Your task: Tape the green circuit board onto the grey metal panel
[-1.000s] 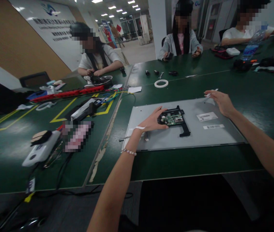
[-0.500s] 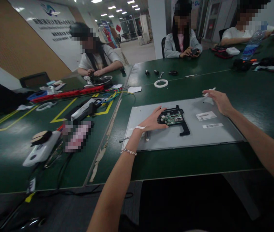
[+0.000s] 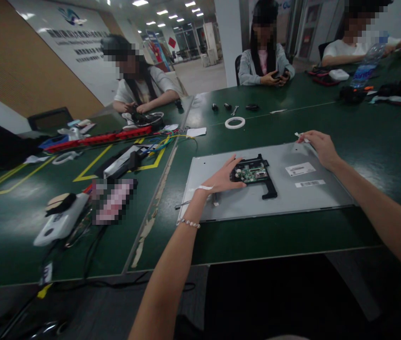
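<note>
A grey metal panel [image 3: 243, 200] lies flat on the green table. On it sits a small green circuit board [image 3: 252, 173] in a black bracket. My left hand [image 3: 221, 178] rests on the panel with its fingers stretched out, fingertips touching the board's left edge. My right hand [image 3: 320, 146] hovers over the panel's far right corner, fingers pinched on a small white strip [image 3: 300, 137]. Two white labels [image 3: 300, 169] are stuck to the panel between my hands.
A white tape ring [image 3: 235, 123] lies beyond the panel. To the left are a red power strip [image 3: 104, 137], coloured cables, a white device [image 3: 61, 224] and yellow floor-tape lines. Three other people sit at the far side with small parts and a water bottle [image 3: 365, 70].
My right hand has drifted slightly left and down toward the panel's corner, still holding the white strip. My left hand has stayed on the board. The far person's hands came together.
</note>
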Tool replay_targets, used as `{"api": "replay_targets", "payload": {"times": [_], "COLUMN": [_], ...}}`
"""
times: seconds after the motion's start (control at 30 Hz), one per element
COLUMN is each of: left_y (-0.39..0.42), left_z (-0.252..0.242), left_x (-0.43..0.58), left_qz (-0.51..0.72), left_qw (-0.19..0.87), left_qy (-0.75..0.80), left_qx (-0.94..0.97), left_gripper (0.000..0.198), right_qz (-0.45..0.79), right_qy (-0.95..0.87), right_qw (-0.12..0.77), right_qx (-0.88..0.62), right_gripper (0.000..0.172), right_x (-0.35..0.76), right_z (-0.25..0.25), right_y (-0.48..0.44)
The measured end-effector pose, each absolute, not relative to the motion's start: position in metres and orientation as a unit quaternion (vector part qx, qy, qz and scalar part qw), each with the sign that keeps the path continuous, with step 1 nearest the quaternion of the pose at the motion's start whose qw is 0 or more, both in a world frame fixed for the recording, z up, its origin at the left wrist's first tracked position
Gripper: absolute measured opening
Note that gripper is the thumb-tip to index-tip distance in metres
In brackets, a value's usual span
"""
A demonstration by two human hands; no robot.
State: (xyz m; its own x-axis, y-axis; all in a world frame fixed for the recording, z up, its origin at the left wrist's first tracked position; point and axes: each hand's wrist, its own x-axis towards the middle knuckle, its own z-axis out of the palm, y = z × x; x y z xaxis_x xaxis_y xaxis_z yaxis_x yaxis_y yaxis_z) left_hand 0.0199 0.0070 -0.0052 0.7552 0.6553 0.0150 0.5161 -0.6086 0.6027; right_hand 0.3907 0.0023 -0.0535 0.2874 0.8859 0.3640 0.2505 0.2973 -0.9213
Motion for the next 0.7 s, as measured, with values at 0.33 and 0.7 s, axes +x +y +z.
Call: {"api": "replay_targets", "payload": {"times": [0.33, 0.7], "left_y": [0.002, -0.003], "left_z": [-0.006, 0.009], "left_x": [0.024, 0.040], "left_qz": [0.123, 0.323], "left_qw": [0.254, 0.345], "left_qy": [0.342, 0.339], "left_qx": [0.896, 0.814], "left_gripper": [0.093, 0.040], "right_qz": [0.416, 0.442], "right_qy": [-0.600, -0.702], "right_qw": [0.564, 0.490], "right_qx": [-0.386, -0.268], "right_gripper": [0.014, 0.017], "right_x": [0.318, 0.278], "right_z": [-0.008, -0.001], "right_y": [-0.046, -0.071]}}
